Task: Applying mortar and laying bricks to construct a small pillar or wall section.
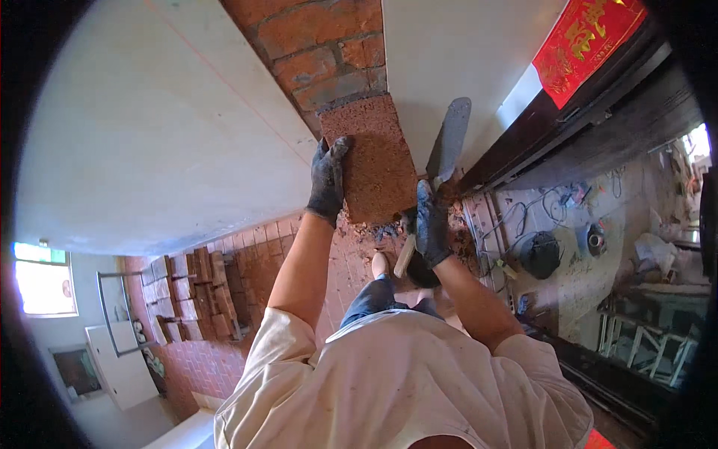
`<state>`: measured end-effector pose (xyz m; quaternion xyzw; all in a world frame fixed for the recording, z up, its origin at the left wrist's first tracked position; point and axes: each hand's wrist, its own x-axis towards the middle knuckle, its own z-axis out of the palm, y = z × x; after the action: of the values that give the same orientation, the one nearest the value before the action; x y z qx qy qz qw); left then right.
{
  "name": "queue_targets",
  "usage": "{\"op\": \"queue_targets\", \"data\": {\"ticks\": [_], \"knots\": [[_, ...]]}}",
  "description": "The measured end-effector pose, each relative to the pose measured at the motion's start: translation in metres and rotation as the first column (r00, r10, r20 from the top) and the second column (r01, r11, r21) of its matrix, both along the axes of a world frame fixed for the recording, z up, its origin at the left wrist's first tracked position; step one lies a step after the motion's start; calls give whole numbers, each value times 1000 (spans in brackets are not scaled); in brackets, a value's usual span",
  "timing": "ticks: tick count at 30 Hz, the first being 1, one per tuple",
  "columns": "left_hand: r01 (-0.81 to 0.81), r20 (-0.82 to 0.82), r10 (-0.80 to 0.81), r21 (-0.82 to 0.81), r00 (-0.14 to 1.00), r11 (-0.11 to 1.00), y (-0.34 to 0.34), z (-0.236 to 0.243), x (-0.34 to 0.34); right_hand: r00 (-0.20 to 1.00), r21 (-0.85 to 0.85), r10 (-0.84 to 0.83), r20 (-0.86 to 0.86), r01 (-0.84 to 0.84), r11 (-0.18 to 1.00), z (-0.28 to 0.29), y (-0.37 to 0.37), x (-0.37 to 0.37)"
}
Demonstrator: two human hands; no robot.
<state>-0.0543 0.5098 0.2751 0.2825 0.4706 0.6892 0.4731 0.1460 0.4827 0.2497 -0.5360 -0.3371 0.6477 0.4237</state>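
My left hand (327,179), in a dark glove, grips the left side of a rough red-brown brick block (370,172), thumb on its face. The block's upper end meets a strip of brickwork (321,52) with grey mortar, between two pale wall surfaces. My right hand (430,221), also gloved, is closed round a trowel, its grey blade (449,135) pointing up beside the block and its pale wooden handle (405,258) showing below my fingers. That hand is at the block's lower right corner; whether its fingertips touch the block is unclear.
Stacked bricks (187,295) stand at lower left on the tiled floor (232,359). At right are a dark door frame (523,138), a red banner (576,52), cables (553,209) and a black bucket (540,254). Rubble (381,232) lies near my feet.
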Motion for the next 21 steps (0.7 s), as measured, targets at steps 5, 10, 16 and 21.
{"op": "queue_targets", "data": {"ticks": [5, 10, 16, 21], "knots": [[-28, -88, 22, -66, 996, 997, 30, -36, -40, 999, 14, 41, -2, -41, 999, -11, 18, -31], [13, -165, -43, -179, 985, 984, 41, -50, -56, 995, -39, 6, 99, -3, 999, -23, 29, -49], [-19, -144, -14, -225, 989, 974, 53, -63, -69, 995, -64, 34, 99, -28, 998, -25, 39, -60], [26, -114, -53, -227, 992, 974, 58, -69, -77, 987, -62, 32, 159, -23, 998, -12, 43, -69]]}}
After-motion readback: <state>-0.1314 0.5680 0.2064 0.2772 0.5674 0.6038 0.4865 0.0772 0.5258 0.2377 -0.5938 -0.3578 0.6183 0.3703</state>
